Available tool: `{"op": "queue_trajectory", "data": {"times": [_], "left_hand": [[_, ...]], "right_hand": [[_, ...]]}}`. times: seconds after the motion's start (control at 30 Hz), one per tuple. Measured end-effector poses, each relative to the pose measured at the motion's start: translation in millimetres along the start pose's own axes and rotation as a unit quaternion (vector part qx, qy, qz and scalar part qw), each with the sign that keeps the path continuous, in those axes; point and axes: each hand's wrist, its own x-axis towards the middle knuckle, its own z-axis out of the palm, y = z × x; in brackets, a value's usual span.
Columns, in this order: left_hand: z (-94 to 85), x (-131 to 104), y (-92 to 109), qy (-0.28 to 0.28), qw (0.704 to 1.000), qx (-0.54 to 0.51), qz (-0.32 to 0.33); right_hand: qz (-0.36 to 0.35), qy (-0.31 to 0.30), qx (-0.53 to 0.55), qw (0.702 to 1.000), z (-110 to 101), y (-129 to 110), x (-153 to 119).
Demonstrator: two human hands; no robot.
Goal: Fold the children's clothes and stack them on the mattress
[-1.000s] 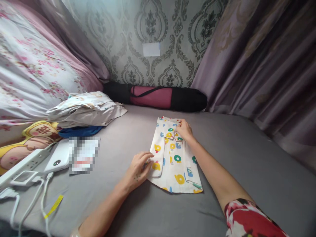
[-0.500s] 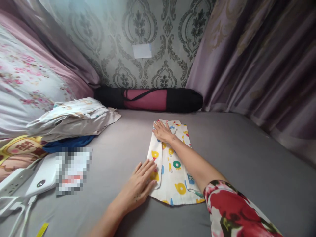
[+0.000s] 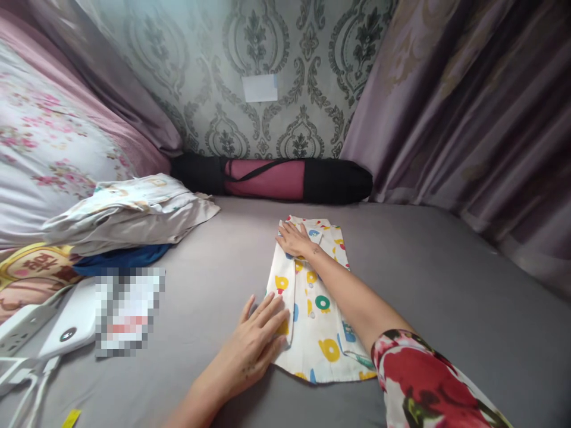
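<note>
A white shirt (image 3: 329, 321) with yellow, green, red and blue prints lies on the grey sheet, its sleeves folded inward over the body. My left hand (image 3: 259, 339) rests with spread fingers on the shirt's lower left edge, over the end of the folded sleeve. Near the collar, at the upper left of the shirt, my right hand (image 3: 297, 239) lies flat with its fingers apart. My right forearm crosses the shirt and covers part of its right side.
A black and pink long bag (image 3: 267, 179) lies against the wall. At the left are crumpled clothes (image 3: 143, 208), a white power bank (image 3: 74, 321), a power strip (image 3: 22, 330) with cables and a blurred packet (image 3: 134, 312). Curtains hang on both sides.
The view has shifted slightly, so the shirt appears a little lower and further right. Both hands stay on it in nearly the same places.
</note>
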Motion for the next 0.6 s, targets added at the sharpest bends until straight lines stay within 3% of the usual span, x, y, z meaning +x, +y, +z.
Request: {"op": "queue_trajectory", "data": {"times": [0.37,0.47,0.6], "left_hand": [[-1.5,1.4,4.4,-0.036,0.999,-0.003,0.041],[-2.2,0.2,3.7,-0.037,0.999,-0.004,0.036],[-2.1,-0.9,2.7,-0.016,1.0,-0.002,0.023]], "right_hand": [[-0.001,0.028,0.029,0.999,11.9,-2.8,17.4],[-0.005,0.026,0.054,0.998,4.0,-1.5,11.9],[0.003,0.065,0.038,0.997,-3.8,4.7,-9.5]]}}
